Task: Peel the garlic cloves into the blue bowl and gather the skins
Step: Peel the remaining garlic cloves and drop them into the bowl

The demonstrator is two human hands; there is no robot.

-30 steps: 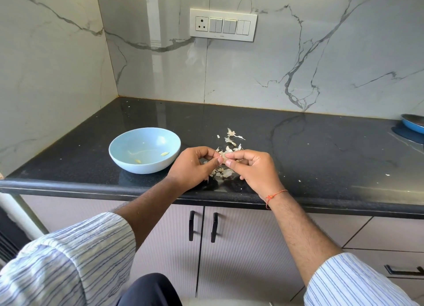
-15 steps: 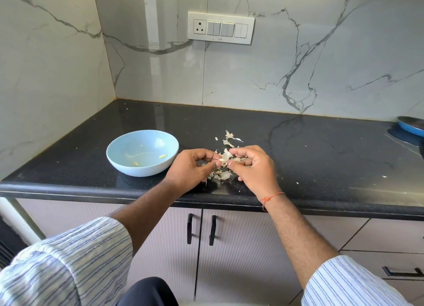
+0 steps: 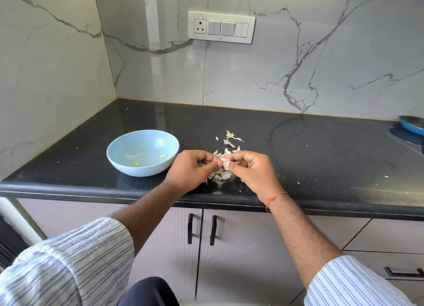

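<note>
Garlic clove [image 3: 226, 163] pinched between left hand [image 3: 191, 170] and right hand [image 3: 253, 171], both grips closed on it, above skins [image 3: 223, 175] so peelings drop onto pile. Blue bowl [image 3: 119, 161] on table [image 3: 298, 149] at 9 o'clock, two peeled cloves [image 3: 163, 156] inside.

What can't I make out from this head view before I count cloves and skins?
- Garlic clove: mostly covered by the fingertips of the left hand and right hand; how much skin remains is unclear.
- Skins: the nearer part of the pile lies hidden under both hands.
- Blue bowl: two small pieces inside, too small to tell whether fully peeled.
- Blue dish: cut off by the right edge.
</note>
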